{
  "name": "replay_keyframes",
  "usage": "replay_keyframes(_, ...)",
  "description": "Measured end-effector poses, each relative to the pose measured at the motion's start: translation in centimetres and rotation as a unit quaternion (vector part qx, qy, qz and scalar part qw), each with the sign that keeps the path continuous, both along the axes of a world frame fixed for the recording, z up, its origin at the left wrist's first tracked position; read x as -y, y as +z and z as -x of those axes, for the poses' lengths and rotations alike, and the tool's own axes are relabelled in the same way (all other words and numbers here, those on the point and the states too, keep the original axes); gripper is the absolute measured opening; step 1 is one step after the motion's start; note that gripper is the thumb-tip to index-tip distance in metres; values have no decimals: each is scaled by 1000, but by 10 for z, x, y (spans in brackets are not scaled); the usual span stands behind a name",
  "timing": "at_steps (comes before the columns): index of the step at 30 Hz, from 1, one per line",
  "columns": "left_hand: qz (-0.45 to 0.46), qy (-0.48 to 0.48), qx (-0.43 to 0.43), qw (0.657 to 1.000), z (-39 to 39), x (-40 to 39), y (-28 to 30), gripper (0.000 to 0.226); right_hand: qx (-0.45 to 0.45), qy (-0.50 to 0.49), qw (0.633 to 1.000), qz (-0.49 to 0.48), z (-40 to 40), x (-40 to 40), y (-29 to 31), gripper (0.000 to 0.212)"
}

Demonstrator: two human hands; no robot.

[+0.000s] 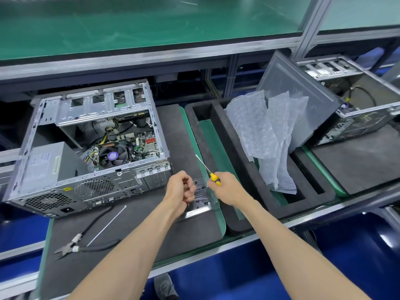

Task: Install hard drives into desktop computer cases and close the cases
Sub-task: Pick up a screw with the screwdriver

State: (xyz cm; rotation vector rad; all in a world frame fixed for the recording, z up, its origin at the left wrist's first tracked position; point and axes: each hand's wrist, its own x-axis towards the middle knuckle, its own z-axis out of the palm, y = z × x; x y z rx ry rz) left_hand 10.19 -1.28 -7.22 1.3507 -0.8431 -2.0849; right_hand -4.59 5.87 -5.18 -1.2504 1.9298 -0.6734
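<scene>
An open desktop case (91, 148) lies on its side on the dark mat at the left, motherboard and fan exposed. In front of its right corner lies a hard drive (200, 202) in a clear bag, on the mat. My left hand (180, 189) has its fingers curled at the drive's left edge, pinching something I cannot make out. My right hand (226, 187) grips a yellow-handled screwdriver (207, 167), its shaft pointing up and to the left. A second open case (355, 109) stands at the far right with a dark side panel (300, 94) leaning against it.
Wire cutters (82, 243) and a white cable tie (107, 225) lie on the mat at the front left. A black foam tray (233, 148) in the middle holds crumpled bubble-wrap bags (266, 135). A green shelf runs above the bench.
</scene>
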Motion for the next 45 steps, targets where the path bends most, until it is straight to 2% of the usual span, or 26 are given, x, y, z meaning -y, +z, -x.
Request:
replay_keyframes(2,104,-95,130,981,4,2,-1,27,10,-13,1000,11,0,2,3,30)
replay_keyframes(3,188,-160,196,949,4,3,-3,22,11,-21,1000,14,0,3,4,29)
replay_keyframes(4,279,-227,246,900,3,5,-4,17,6,-30,999,18,1,4,4,29)
replay_keyframes(6,414,-352,290,788,0,6,-6,16,-9,-46,999,22,4,3,4,31)
replay_keyframes(8,475,-439,304,699,1,7,-8,19,-16,-55,998,24,6,2,3,34)
replay_keyframes(9,487,-462,310,673,2,8,-9,19,-19,-56,998,22,7,1,3,33)
replay_keyframes(15,527,-501,322,606,5,10,-14,24,-17,-56,998,18,8,-1,-1,25)
replay_keyframes(17,540,-503,316,596,6,10,-15,22,-17,-53,998,19,8,-1,0,27)
replay_keyframes(18,543,-494,310,605,7,10,-15,20,-15,-52,998,19,7,-2,0,28)
replay_keyframes(19,538,-468,300,634,7,9,-14,18,-12,-52,998,19,7,-2,1,28)
replay_keyframes(20,514,-421,286,690,8,7,-14,20,-7,-54,998,21,7,-2,2,28)
replay_keyframes(21,452,-352,254,779,8,6,-13,23,-1,-57,998,23,6,-1,3,28)
replay_keyframes(22,351,-268,186,878,7,4,-11,26,7,-59,998,26,6,-1,4,29)
replay_keyframes(23,234,-190,97,949,7,2,-9,26,20,-63,997,30,5,0,5,29)
replay_keyframes(24,125,-127,13,984,7,1,-6,24,38,-68,996,35,4,1,6,29)
replay_keyframes(26,-3,-47,-71,996,9,1,-1,26,66,-73,994,46,1,3,9,29)
replay_keyframes(28,-35,-13,-64,997,13,3,2,31,74,-74,993,56,-1,5,12,30)
replay_keyframes(32,39,-45,12,998,16,1,1,25,77,-80,991,70,-2,5,16,28)
replay_keyframes(36,70,-41,3,997,13,-4,5,20,81,-77,990,87,-5,2,25,20)
replay_keyframes(40,72,-49,-6,996,1,-8,16,10,142,-75,982,103,-9,-2,37,14)
replay_keyframes(45,43,-22,-63,997,-28,-17,34,12,186,-72,974,103,-27,-5,46,27)
